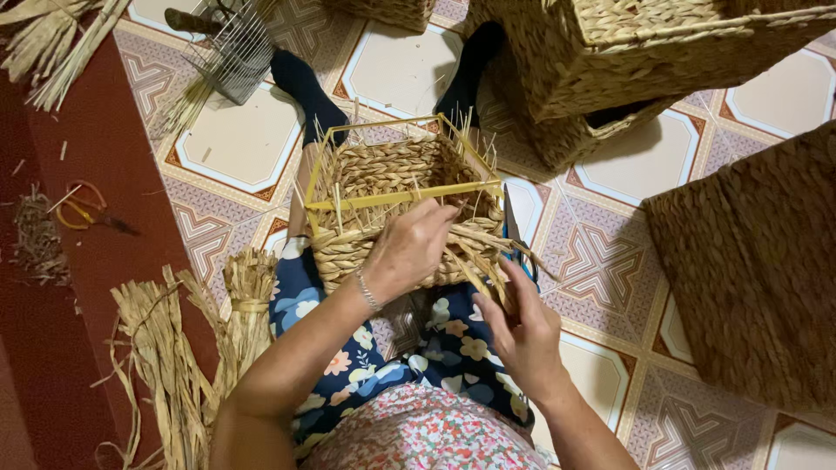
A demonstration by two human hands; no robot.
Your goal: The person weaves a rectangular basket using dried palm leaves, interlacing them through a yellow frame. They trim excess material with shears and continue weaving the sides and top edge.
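Both hands, left hand [409, 248] and right hand [522, 335], grip a half-woven basket [383, 174] (yellow-framed) on the lap.

Your floor [610, 261]: tiles with star shapes, red strip at left. On it: dry straw bundles [174, 348] near your left arm, orange scissors [83, 209], wire rack [231, 52], finished woven baskets [627, 61], big brown woven box [758, 270].

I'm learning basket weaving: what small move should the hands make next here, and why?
Probably pull the loose straw strand snug. The right hand pinches its free end beside the half-woven basket, while the left hand braces the woven wall.
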